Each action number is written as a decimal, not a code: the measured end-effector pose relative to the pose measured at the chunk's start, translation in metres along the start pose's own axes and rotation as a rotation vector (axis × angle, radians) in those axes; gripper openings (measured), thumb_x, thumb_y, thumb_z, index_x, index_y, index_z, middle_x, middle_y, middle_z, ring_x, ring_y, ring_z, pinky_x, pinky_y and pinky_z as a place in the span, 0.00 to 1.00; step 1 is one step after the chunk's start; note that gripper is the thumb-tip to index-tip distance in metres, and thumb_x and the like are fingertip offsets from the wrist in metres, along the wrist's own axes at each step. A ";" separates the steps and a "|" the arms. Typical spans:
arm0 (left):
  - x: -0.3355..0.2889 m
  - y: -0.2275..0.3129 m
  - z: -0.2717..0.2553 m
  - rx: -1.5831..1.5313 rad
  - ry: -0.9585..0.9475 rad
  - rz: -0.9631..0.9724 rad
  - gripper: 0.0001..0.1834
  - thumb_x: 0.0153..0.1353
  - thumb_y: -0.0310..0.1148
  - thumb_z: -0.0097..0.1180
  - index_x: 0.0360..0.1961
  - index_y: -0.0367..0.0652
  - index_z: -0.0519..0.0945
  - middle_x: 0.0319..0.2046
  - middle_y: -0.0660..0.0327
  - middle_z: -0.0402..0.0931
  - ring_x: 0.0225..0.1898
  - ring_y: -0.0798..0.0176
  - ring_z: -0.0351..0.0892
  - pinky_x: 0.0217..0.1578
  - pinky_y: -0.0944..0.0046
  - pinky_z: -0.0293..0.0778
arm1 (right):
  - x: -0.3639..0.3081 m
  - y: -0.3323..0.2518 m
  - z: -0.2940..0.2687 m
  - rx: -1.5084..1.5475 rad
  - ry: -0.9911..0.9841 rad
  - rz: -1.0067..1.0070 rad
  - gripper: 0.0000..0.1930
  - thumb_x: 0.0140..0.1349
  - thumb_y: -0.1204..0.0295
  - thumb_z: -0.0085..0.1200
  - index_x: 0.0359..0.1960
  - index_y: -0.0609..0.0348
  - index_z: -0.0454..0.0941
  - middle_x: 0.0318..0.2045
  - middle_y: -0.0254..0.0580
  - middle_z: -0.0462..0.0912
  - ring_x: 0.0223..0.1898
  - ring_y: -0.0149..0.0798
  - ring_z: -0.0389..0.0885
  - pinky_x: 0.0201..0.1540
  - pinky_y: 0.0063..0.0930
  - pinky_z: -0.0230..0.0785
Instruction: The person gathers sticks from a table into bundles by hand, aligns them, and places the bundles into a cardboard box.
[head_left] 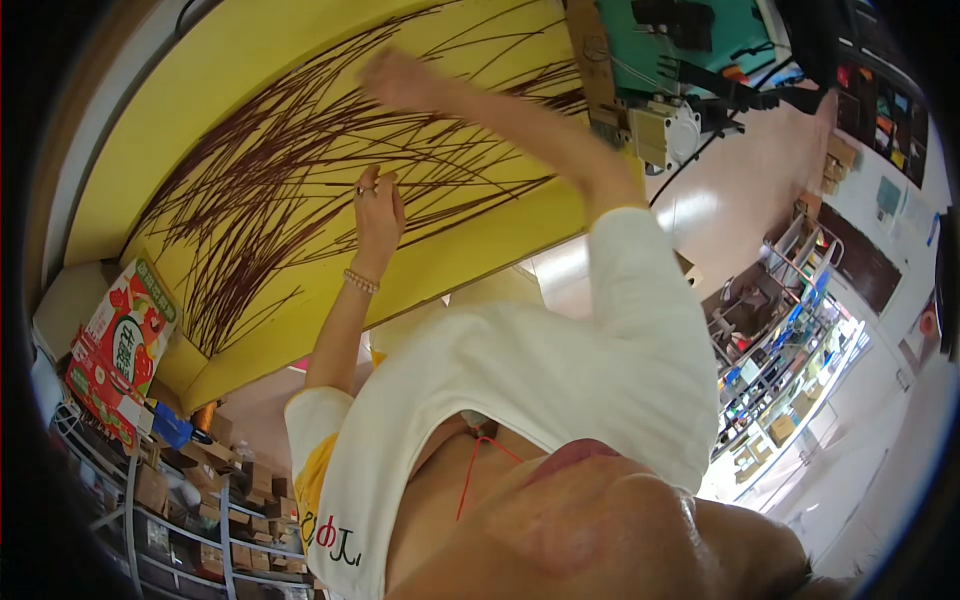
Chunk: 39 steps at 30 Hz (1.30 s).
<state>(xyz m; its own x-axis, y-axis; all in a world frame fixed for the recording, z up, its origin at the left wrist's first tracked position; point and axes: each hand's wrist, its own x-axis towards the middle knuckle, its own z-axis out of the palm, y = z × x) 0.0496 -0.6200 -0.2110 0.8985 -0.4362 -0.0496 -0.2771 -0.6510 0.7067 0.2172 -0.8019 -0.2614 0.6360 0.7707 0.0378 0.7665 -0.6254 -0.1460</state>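
The left hand (378, 212), nearer the body, seems to pinch a dark strand (342, 184) running sideways over the yellow surface (440, 268); the blurred right hand (392, 80) is farther out, its grip I cannot tell.

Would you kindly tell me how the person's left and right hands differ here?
The left hand looks sharp, while the right hand is blurred. The left hand has a ring and, at its wrist, a beaded bracelet; the right hand's wrist shows no bracelet. The right hand reaches farther across the yellow table than the left hand. Both are ungloved, over thin dark sticks.
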 end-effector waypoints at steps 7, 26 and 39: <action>-0.027 0.009 -0.009 -0.001 -0.021 0.023 0.12 0.54 0.17 0.51 0.41 0.35 0.70 0.45 0.41 0.66 0.36 0.42 0.70 0.34 0.50 0.69 | -0.056 -0.054 -0.090 0.534 -0.268 0.634 0.09 0.59 0.75 0.52 0.38 0.68 0.70 0.26 0.50 0.77 0.24 0.40 0.79 0.22 0.34 0.73; -0.022 0.032 0.075 0.426 -0.521 0.265 0.26 0.47 0.26 0.60 0.49 0.37 0.68 0.49 0.48 0.72 0.47 0.53 0.75 0.41 0.61 0.75 | -0.275 0.033 -0.027 -0.379 -0.502 0.273 0.15 0.54 0.76 0.57 0.43 0.64 0.71 0.44 0.52 0.74 0.40 0.42 0.78 0.30 0.29 0.76; -0.060 0.002 0.015 0.167 -0.340 -0.110 0.14 0.52 0.18 0.50 0.42 0.32 0.68 0.37 0.41 0.72 0.37 0.43 0.76 0.33 0.55 0.77 | -0.039 -0.117 -0.012 0.152 -0.142 0.081 0.16 0.52 0.75 0.53 0.43 0.66 0.73 0.40 0.47 0.78 0.38 0.44 0.80 0.34 0.32 0.77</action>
<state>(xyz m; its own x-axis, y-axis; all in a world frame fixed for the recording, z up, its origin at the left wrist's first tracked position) -0.0100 -0.6040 -0.2175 0.7697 -0.5210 -0.3690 -0.2624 -0.7851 0.5611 0.1036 -0.7597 -0.2338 0.6675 0.7351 -0.1183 0.6845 -0.6684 -0.2909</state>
